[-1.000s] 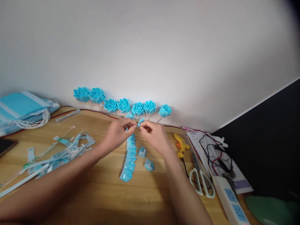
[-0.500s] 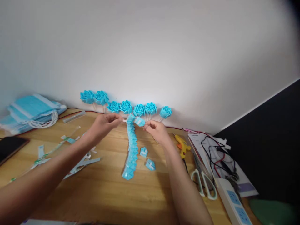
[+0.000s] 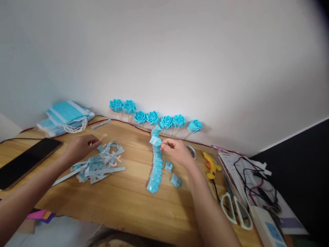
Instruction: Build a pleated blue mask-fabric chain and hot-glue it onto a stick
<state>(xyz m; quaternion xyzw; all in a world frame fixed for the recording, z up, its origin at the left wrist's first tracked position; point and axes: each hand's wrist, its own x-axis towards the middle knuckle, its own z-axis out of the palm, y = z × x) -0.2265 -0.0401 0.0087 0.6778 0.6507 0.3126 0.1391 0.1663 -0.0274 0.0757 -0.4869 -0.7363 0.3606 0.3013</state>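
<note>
My right hand (image 3: pixel 177 151) pinches a small folded blue piece (image 3: pixel 155 140) just above a long row of overlapped blue folded pieces (image 3: pixel 156 165) lying on the wooden table (image 3: pixel 123 199). My left hand (image 3: pixel 81 145) is far to the left, over a pile of cut blue and white strips (image 3: pixel 99 164), fingers pinched on a thin white strip (image 3: pixel 101 138). Two loose folded blue pieces (image 3: pixel 172 174) lie right of the row.
Several blue roses (image 3: pixel 154 117) lean on the wall. A stack of face masks (image 3: pixel 66 116) and a phone (image 3: pixel 27 161) sit left. A yellow glue gun (image 3: pixel 210 164), scissors (image 3: pixel 236 212), a power strip (image 3: pixel 267 228), papers and cables lie right.
My hands have parted: the left swung left with a white strip to the scrap pile, and the right stayed holding the blue piece. The view turned left.
</note>
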